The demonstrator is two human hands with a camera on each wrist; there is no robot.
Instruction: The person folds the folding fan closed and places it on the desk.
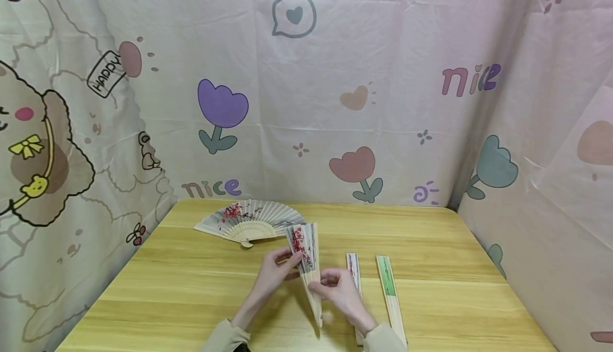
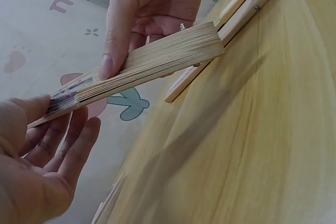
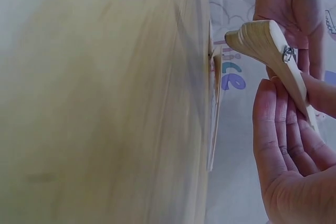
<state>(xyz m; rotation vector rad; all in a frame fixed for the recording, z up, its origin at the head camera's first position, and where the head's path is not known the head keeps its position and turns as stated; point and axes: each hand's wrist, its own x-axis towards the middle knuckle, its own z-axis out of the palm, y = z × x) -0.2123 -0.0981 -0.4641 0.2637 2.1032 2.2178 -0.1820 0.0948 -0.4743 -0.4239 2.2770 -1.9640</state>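
Both hands hold a partly spread folding fan (image 1: 306, 259) above the table, its leaf pale with red blossoms and its ribs bare wood. The left hand (image 1: 278, 269) pinches the leaf between thumb and fingers, as the left wrist view shows at the left hand (image 2: 44, 161). On the bare ribs, the right hand (image 1: 337, 288) grips with its thumb on top and fingers beneath. A metal rivet (image 3: 288, 53) shows at the narrow end of the fan in the right wrist view.
An open fan (image 1: 251, 221) with red blossoms lies at the back left of the wooden table (image 1: 445, 267). To the right are a folded white fan (image 1: 353, 267), partly behind the right hand, and a folded green fan (image 1: 390, 283). Printed cloth (image 1: 306, 75) hangs behind.
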